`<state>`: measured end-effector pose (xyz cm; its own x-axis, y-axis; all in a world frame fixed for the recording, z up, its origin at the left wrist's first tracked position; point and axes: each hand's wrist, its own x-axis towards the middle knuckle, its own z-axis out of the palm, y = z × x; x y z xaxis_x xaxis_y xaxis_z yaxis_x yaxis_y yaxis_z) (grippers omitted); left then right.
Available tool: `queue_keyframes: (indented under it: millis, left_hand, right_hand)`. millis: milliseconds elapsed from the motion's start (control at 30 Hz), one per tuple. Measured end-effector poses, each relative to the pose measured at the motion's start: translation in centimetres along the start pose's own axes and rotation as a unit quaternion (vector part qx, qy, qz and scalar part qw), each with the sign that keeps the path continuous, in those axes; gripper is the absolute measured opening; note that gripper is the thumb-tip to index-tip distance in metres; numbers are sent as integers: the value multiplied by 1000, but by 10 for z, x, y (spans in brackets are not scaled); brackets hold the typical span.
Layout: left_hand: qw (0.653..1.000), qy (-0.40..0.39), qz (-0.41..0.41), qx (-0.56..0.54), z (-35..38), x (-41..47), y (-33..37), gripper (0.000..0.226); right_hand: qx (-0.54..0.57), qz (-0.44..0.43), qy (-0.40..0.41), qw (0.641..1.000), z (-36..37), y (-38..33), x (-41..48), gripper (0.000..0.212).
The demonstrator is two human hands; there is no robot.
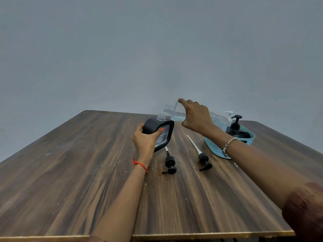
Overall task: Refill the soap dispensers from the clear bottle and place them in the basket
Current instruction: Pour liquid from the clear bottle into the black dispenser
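Left hand (pixel 145 138) is clamped on the black dispenser (pixel 157 131), tilting its open neck toward the clear bottle (pixel 176 113), which the right hand (pixel 195 116) grips, tipped nearly level, mouth just above that neck (presumably to pour). Two pump heads (pixel 170 163) lie on the desk (pixel 70 172) nearby, clear of the pour. Blue basket (pixel 216 147), far right, already holds two dispensers.

Wooden table (pixel 70 172): two pumps (pixel 169 163), basket (pixel 216 147).

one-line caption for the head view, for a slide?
Left hand tilts an open black dispenser while right hand brings the clear bottle toward it.
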<state>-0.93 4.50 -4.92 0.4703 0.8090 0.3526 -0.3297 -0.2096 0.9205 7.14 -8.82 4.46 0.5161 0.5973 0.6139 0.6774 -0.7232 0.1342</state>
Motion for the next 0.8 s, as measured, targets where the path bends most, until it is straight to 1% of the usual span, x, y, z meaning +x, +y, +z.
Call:
queue_keyframes:
  millis: [67, 100, 200, 267, 367, 500, 567, 633, 700, 767, 800]
  left_hand:
    - [1000, 6, -8, -6, -2, 3, 0, 42]
    - [1000, 7, -11, -7, -3, 4, -1, 42]
    - [1000, 3, -17, -9, -5, 6, -2, 42]
    - [1000, 0, -18, -9, -5, 6, -3, 42]
    - [1000, 0, -17, -8, -4, 6, -2, 41]
    - [1000, -8, -23, -13, -5, 7, -2, 42]
    - [999, -10, -28, -20, -6, 7, -2, 42]
    - [999, -10, -38, -33, -7, 9, -2, 42]
    - [998, -11, -46, -52, -9, 11, -4, 45]
    - [997, -15, -49, -66, -10, 12, -5, 47]
    - [996, -18, -49, -71, -10, 12, -5, 46]
  right_hand:
    - [61, 27, 1, 998, 0, -2, 4, 67]
    - [108, 47, 3, 993, -1, -2, 6, 66]
    - [262, 100, 20, 960, -1, 1, 11, 70]
    - [338, 123, 32, 932, 2, 7, 14, 71]
    - [440, 173, 26, 881, 12, 18, 14, 68]
    - [564, 223, -6, 795, 31, 33, 10, 61]
    - [632, 228, -19, 741, 42, 41, 8, 64]
    - [687, 223, -32, 691, 51, 48, 6, 75]
    - [711, 210, -57, 669, 59, 52, 6, 79]
    - [720, 196, -82, 661, 65, 54, 5, 72]
    - [724, 190, -94, 656, 66, 54, 4, 73]
